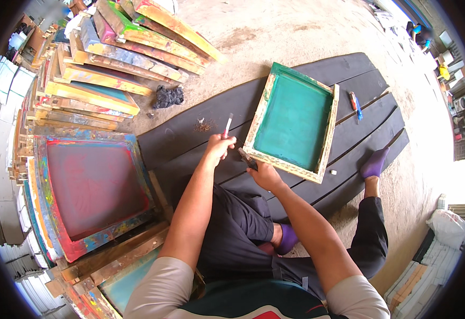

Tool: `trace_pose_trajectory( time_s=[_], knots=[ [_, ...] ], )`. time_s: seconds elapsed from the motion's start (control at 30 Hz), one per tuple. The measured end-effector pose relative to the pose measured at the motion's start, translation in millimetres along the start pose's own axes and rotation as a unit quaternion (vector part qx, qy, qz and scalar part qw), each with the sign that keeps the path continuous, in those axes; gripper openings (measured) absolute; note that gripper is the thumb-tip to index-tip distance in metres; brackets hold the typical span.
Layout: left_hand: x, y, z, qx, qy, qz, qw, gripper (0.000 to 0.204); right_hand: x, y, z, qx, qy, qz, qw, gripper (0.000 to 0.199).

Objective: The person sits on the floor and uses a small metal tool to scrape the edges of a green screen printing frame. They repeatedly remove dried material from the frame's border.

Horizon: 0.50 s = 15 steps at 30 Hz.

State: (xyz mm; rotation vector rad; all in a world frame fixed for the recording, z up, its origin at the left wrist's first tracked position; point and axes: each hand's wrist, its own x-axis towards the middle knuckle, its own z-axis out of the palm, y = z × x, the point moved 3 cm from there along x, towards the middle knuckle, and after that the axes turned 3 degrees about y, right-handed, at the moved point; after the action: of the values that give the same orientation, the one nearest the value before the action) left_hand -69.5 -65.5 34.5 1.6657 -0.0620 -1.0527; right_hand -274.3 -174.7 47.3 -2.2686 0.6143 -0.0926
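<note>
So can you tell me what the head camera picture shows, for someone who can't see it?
A seated person's left hand holds a thin red-and-white tool, while the right hand grips a dark tool at a green-meshed wooden frame on dark boards. Paint-stained frames pile up on the left.

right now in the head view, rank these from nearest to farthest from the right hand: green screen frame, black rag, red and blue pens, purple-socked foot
1. green screen frame: touching the right hand at its near-left corner.
2. purple-socked foot: to the right, on the dark boards.
3. red and blue pens: up and right, beyond the frame.
4. black rag: up and left, by the stacked frames.
The foot and pens are close to call.
</note>
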Motion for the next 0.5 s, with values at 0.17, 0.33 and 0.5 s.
trace_pose_trajectory(
  time_s=[0.17,0.33,0.5],
  knots=[
    [22.7,2.0,-44.1,-0.128,0.226,0.051,0.964,0.023,-5.7,2.7,-4.0,0.116,-0.150,0.187,0.964,0.046],
    [31.0,2.9,-66.9,-0.178,0.351,0.027,0.919,0.042,-30.5,18.7,-20.3,0.162,-0.114,0.263,0.944,0.047],
    [12.3,9.6,-12.2,-0.185,0.178,0.032,0.966,0.051,-40.8,47.3,-20.1,0.241,-0.050,0.272,0.930,0.046]
  ],
)
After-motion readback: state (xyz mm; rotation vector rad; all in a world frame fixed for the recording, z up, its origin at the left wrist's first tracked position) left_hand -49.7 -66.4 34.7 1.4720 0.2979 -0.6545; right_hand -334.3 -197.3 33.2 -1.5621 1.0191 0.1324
